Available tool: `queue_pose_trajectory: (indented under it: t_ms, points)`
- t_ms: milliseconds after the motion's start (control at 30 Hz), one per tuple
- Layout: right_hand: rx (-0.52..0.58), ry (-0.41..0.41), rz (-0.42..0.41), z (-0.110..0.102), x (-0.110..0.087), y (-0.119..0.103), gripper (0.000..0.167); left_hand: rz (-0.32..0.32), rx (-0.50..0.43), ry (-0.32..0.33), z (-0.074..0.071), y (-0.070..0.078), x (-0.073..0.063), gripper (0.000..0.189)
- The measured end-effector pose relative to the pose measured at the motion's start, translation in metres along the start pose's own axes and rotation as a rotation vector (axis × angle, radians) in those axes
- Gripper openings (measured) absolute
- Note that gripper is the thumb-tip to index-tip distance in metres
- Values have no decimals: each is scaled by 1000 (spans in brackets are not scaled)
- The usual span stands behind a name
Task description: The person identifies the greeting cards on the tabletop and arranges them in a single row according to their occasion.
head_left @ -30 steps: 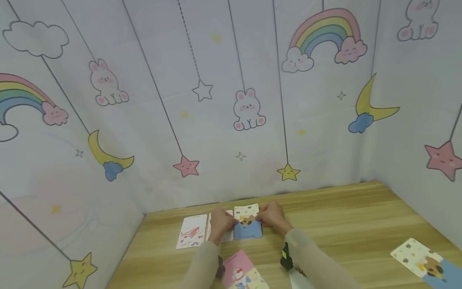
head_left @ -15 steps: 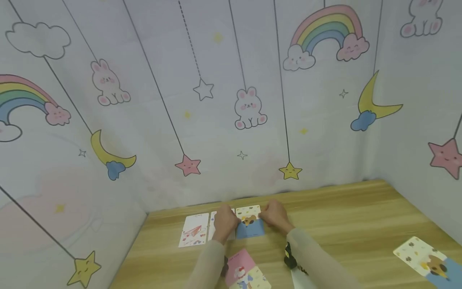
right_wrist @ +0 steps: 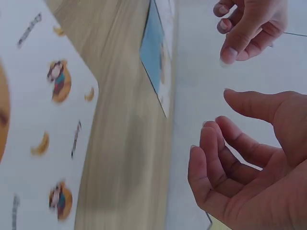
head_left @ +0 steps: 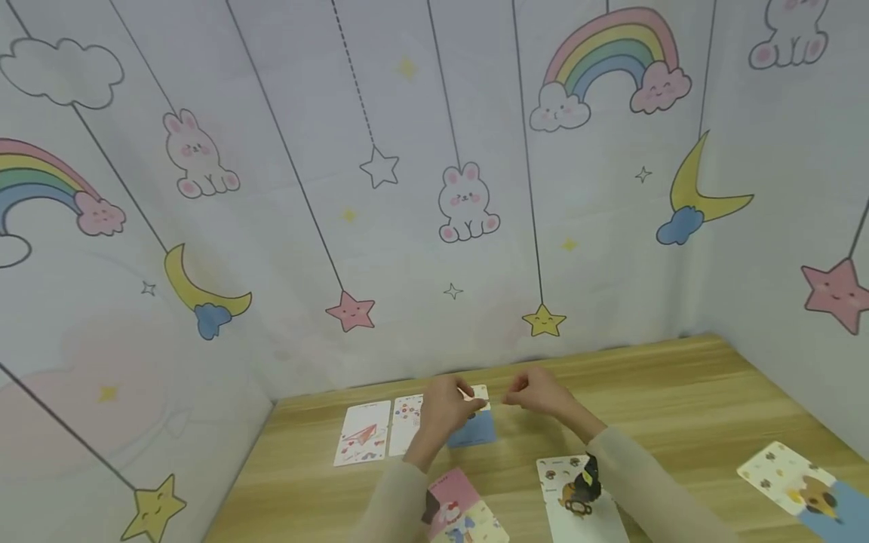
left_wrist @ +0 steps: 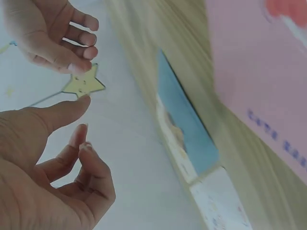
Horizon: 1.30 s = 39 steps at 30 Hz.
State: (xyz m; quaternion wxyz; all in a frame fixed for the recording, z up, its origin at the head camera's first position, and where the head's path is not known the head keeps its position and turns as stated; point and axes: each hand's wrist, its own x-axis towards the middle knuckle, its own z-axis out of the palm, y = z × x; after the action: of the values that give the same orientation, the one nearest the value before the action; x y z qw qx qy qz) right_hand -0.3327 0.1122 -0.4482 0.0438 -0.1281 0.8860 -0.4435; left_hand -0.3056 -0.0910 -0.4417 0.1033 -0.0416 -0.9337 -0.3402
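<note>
- Head view: the left hand (head_left: pixel 444 411) is above the blue-and-cream card (head_left: pixel 475 431) and hides part of it; fingers relaxed, thumb separated from the fingers, grip unloaded.
- Head view: the right hand (head_left: pixel 539 392) is just right of the same card, clear of its edge, fingers loosely bent.
- Head view: the blue-and-cream card lies flat on the wooden table (head_left: pixel 652 407), rightmost in a row with the paper-plane card (head_left: pixel 363 436) and the flower card (head_left: pixel 407 424), near the printed backdrop (head_left: pixel 407 332).
- Head view: the pink card (head_left: pixel 463 507) and the monkey card (head_left: pixel 580 524) lie nearer the person; a second dog card (head_left: pixel 808 490) lies at far right.
- Left wrist view: thumb and fingertips of the left hand stand apart; the right hand is opposite, a printed star visible between them. The blue-and-cream card rests apart from both.
- Right wrist view: right thumb separated from curved, relaxed fingers, palm unloaded. The monkey card occupies the left side.
</note>
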Motion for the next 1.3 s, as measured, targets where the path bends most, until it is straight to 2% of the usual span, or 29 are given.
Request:
queue_pose_trajectory:
  t_ms: [233, 400, 600, 767, 967, 1133, 1300]
  points:
    - [-12, -25, -58, -39, -29, 10, 19, 54, -49, -78, 4, 32, -11, 28]
    - [-48, -15, -82, -70, -54, 17, 21, 74, -99, -139, 21, 59, -18, 29]
    - [-121, 0, -24, -108, -86, 41, 31, 80, -117, -203, 54, 90, -24, 27]
    - [-102, -12, 25, -138, -115, 64, 36, 95, -148, -226, 81, 114, -30, 19]
    - [-138, -19, 63, -171, -150, 94, 41, 103, -164, -270, 118, 147, -50, 16]
    - [-210, 3, 76, -192, -172, 118, 41, 105, -136, -296, 147, 176, -66, 15]
    - [-323, 13, 112, -203, -188, 134, 46, 144, -115, -315, 173, 198, -70, 15]
